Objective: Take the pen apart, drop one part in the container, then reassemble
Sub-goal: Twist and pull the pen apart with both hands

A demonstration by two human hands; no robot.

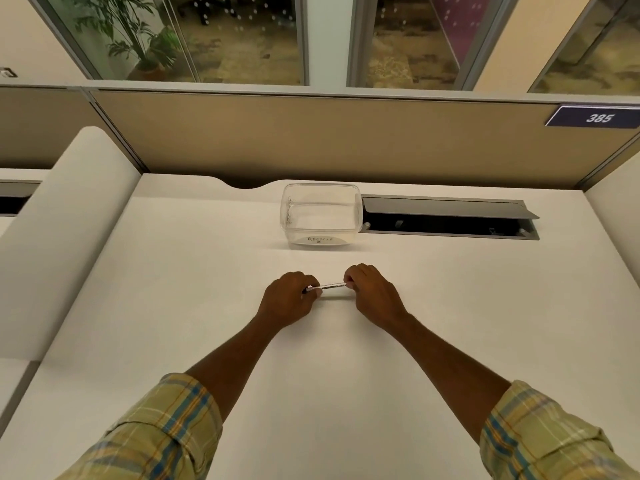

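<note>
A thin pen (331, 286) with a pale barrel and a dark left end lies level just above the white desk (194, 306), held at both ends. My left hand (289, 299) grips its dark left end and my right hand (372, 292) pinches its right end. Both pen ends are hidden inside the fingers. Beyond the hands stands a clear plastic container (320, 216) with a handwritten label on its front wall; a small metallic bit shows against its left inner wall.
To the right of the container an open cable hatch (450, 220) with a raised grey flap is cut into the desk. A tan partition (311, 140) runs along the back. A white side divider (69, 237) rises on the left.
</note>
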